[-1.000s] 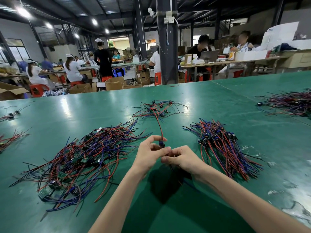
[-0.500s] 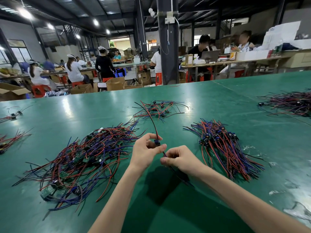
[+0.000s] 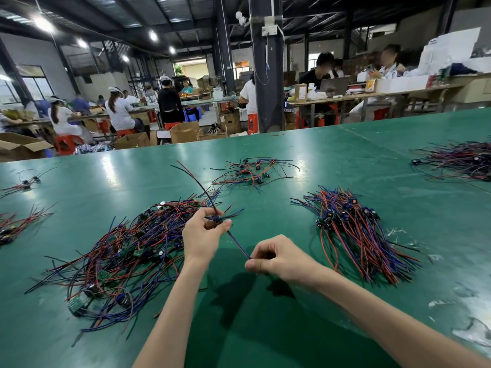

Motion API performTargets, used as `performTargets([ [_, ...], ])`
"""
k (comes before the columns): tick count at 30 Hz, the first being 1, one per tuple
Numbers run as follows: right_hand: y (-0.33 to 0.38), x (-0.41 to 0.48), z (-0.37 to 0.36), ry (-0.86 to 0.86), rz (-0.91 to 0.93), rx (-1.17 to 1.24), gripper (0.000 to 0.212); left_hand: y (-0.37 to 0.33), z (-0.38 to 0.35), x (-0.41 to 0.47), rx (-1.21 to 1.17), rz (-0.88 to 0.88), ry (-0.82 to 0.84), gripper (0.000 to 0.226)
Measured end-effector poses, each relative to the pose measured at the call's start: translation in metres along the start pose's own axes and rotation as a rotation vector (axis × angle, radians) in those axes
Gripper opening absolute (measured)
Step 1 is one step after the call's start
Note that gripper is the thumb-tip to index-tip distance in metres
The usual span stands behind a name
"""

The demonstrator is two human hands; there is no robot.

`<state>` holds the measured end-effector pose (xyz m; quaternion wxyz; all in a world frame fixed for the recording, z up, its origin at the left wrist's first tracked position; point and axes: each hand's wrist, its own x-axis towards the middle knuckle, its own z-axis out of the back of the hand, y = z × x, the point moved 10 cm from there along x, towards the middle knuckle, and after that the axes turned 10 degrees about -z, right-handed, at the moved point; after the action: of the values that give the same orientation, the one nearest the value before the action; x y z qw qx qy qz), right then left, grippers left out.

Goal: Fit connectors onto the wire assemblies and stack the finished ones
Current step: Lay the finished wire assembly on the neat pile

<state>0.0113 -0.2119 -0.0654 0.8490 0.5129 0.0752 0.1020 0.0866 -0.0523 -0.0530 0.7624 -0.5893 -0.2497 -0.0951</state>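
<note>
My left hand [image 3: 203,236] pinches a small dark connector [image 3: 217,219] on a wire assembly. Red and black wires [image 3: 196,181] rise from the connector toward the far left. A purple and red wire pair [image 3: 238,244] runs from it down to my right hand [image 3: 279,260], which pinches the wire ends between thumb and fingers. Both hands hover above the green table [image 3: 265,328]. A loose tangle of wires with small green boards [image 3: 119,251] lies to the left. A neater stack of wires with connectors [image 3: 353,229] lies to the right.
A smaller heap of wired connectors [image 3: 252,172] lies beyond my hands. More wire piles sit at the far right [image 3: 459,160] and the left edge [image 3: 16,224]. White scraps [image 3: 473,333] dot the table at right. People work at benches behind the table.
My hands have drawn apart: the right hand moved toward me and to the right, stretching the purple and red wires out from the connector. The upper wires have swung to the left.
</note>
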Motion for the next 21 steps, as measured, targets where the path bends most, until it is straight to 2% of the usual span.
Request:
performTargets([
  [3, 0.001, -0.003, -0.003, 0.037, -0.004, -0.026, 0.017, 0.008, 0.005, 0.002, -0.032, 0.040, -0.033, 0.025],
  [10, 0.005, -0.007, -0.002, 0.085, 0.003, 0.007, 0.025, 0.006, 0.005, -0.001, -0.136, 0.094, -0.059, 0.023],
  [16, -0.003, -0.013, -0.006, 0.310, -0.094, 0.096, 0.013, 0.007, -0.016, -0.010, -0.366, 0.286, 0.060, 0.020],
  [19, -0.010, -0.013, -0.006, 0.398, -0.172, 0.171, 0.038, 0.006, -0.034, -0.021, -0.383, 0.379, 0.178, 0.019],
  [21, -0.014, -0.008, 0.001, 0.327, -0.208, 0.242, 0.045, 0.001, -0.049, -0.030, -0.399, 0.397, 0.259, 0.019],
])
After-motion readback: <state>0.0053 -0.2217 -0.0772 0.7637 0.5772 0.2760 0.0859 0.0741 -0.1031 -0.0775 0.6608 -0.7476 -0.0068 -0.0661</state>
